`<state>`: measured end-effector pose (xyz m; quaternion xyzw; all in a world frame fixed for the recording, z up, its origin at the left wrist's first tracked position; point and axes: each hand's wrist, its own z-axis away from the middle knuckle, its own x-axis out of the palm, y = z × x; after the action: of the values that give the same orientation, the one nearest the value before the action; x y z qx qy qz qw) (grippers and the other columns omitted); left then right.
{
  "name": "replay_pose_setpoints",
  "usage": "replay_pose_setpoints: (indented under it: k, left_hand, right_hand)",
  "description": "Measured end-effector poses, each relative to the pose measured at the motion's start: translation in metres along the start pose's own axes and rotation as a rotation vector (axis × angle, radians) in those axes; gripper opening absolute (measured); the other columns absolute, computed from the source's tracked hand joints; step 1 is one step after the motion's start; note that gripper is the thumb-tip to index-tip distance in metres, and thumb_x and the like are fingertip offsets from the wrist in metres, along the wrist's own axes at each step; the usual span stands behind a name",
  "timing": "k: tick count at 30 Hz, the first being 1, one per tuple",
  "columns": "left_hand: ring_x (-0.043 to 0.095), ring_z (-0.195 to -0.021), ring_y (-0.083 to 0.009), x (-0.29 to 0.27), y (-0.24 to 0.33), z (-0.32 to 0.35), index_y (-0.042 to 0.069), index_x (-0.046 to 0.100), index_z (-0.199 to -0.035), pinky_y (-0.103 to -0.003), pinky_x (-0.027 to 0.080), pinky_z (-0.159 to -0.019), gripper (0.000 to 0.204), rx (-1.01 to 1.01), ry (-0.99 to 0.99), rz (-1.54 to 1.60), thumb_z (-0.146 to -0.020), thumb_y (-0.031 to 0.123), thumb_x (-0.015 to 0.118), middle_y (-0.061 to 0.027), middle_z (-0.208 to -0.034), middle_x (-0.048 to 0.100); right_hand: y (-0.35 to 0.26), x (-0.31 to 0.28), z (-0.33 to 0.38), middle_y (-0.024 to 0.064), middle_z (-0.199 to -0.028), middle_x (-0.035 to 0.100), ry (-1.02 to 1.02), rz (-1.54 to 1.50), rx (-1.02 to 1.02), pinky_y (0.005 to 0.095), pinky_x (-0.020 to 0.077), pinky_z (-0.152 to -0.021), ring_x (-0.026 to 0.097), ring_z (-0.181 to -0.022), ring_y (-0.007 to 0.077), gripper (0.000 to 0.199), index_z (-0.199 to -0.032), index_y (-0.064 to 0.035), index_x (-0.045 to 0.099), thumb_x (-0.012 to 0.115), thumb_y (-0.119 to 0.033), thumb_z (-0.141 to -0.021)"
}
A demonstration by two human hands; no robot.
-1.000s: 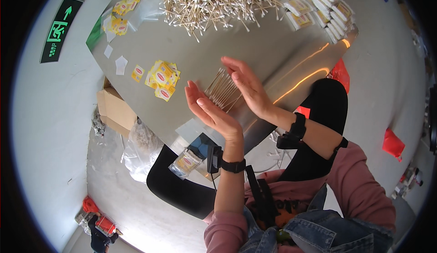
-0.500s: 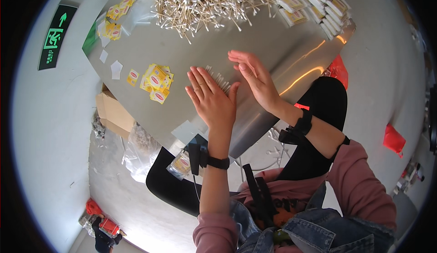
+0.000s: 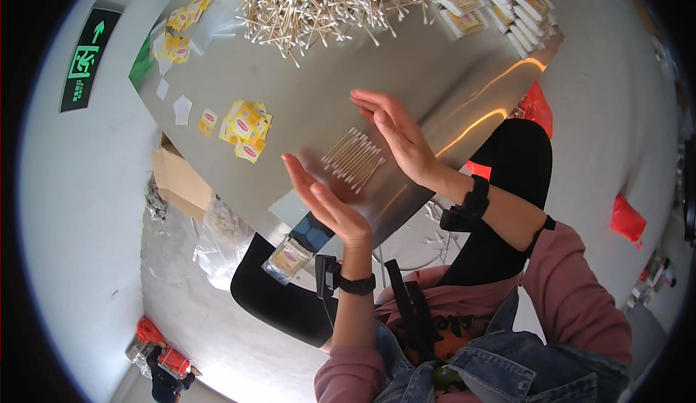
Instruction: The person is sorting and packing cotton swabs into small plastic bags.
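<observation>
A neat row of cotton swabs [image 3: 352, 158] lies on the shiny metal table [image 3: 304, 98], between my two hands. To the left of the row, my left hand [image 3: 324, 204] is tilted on its edge with fingers stretched out, holding nothing. On the other side, my right hand [image 3: 399, 136] stands on edge, palm toward the swabs, its fingers extended and empty. A large heap of loose cotton swabs [image 3: 326, 4] covers the far part of the table. Left of my hands sits a small pile of yellow and white printed cards [image 3: 245, 129].
Filled swab packs [image 3: 500, 4] are stacked at the far right. More yellow cards [image 3: 177, 48] and clear bags lie at the far left. One swab pack [image 3: 290, 256] is by the near table edge. A cardboard box [image 3: 181, 182] stands below the table's left side.
My left hand has drawn back toward me and turned on its edge, uncovering the row of swabs. My right hand has shifted slightly left and nearer.
</observation>
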<state>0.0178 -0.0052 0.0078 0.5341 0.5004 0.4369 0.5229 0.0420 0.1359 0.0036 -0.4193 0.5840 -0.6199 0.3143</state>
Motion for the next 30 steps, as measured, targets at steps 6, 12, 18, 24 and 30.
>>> replay_pose_setpoints:
  k: [6,12,18,24,30]
  left_hand:
    - [0.017,-0.151,-0.0306,0.007,0.004,-0.004,-0.002,0.017,-0.155,-0.044,0.013,-0.123,0.067,-0.093,-0.112,0.234,-0.107,0.043,0.032,-0.0185,-0.163,0.018]
    - [0.044,-0.13,-0.0257,-0.024,0.014,0.015,0.001,0.048,-0.135,-0.038,0.034,-0.107,0.045,-0.028,-0.048,-0.079,-0.099,0.026,0.058,-0.0135,-0.139,0.049]
    - [0.053,-0.088,-0.0242,-0.028,0.009,0.019,0.005,0.069,-0.091,-0.035,0.043,-0.076,0.013,0.128,-0.294,-0.563,-0.08,0.005,0.077,-0.0076,-0.091,0.057]
    - [0.052,-0.085,-0.0264,-0.022,0.01,0.012,0.004,0.068,-0.086,-0.037,0.045,-0.07,0.01,0.234,-0.334,-0.611,-0.079,0.001,0.075,-0.0081,-0.088,0.055]
    - [0.052,-0.08,-0.0252,-0.024,0.008,0.021,0.005,0.069,-0.083,-0.037,0.044,-0.069,0.01,0.266,-0.215,-0.569,-0.077,0.002,0.076,-0.0067,-0.084,0.055]
  right_hand:
    - [0.002,0.018,-0.001,0.0169,-0.148,0.043,-0.098,-0.082,0.05,0.039,0.0321,-0.116,0.04,-0.14,0.0264,0.056,-0.145,0.0018,0.037,0.033,-0.04,-0.108]
    - [-0.014,0.006,0.015,0.0112,-0.138,0.052,0.058,0.072,-0.008,0.0338,0.0408,-0.107,0.05,-0.13,0.0205,0.038,-0.138,-0.0021,0.047,0.048,-0.022,-0.105]
    - [-0.022,-0.008,0.025,0.0068,-0.132,0.056,0.041,0.219,0.07,0.0318,0.0454,-0.099,0.059,-0.116,0.0173,0.033,-0.132,-0.0045,0.052,0.056,-0.009,-0.1]
    - [-0.023,-0.012,0.021,0.012,-0.128,0.058,0.149,0.044,0.103,0.0313,0.0462,-0.097,0.06,-0.113,0.0174,0.032,-0.13,-0.0006,0.051,0.056,-0.016,-0.102]
    - [-0.028,-0.017,0.021,0.0131,-0.125,0.059,0.183,-0.029,0.121,0.0316,0.0472,-0.095,0.062,-0.107,0.0186,0.031,-0.129,-0.0003,0.051,0.057,-0.014,-0.102]
